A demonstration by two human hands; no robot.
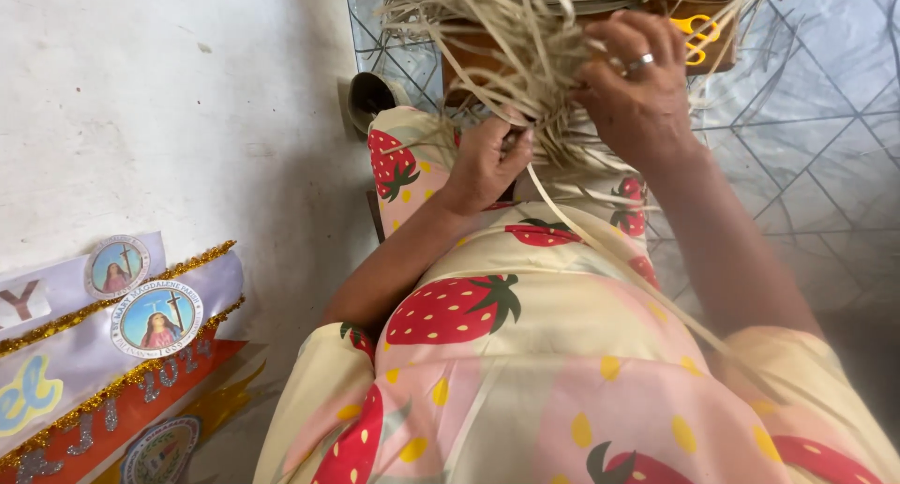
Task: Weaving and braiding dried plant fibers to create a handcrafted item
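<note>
Item: loose bundle of pale, flat dried-palm strips [525,44], fanned over the lap above a brown wooden board [469,62]; left hand [483,165] has its fingers curled shut around a few strips at the bundle's lower edge, right hand [637,90], with a silver ring [641,61], has fingers bent down into the upper mass, gripping strands. Adjacent: yellow-handled scissors [696,36] just beyond the right hand, yellow strawberry-print dress [525,353], sashes with gold tinsel trim [122,343] on the pale floor at left. Risk, as judged: the brittle strips could split or tangle if pulled crosswise, and one long strand trailing over the dress may slip free.
</note>
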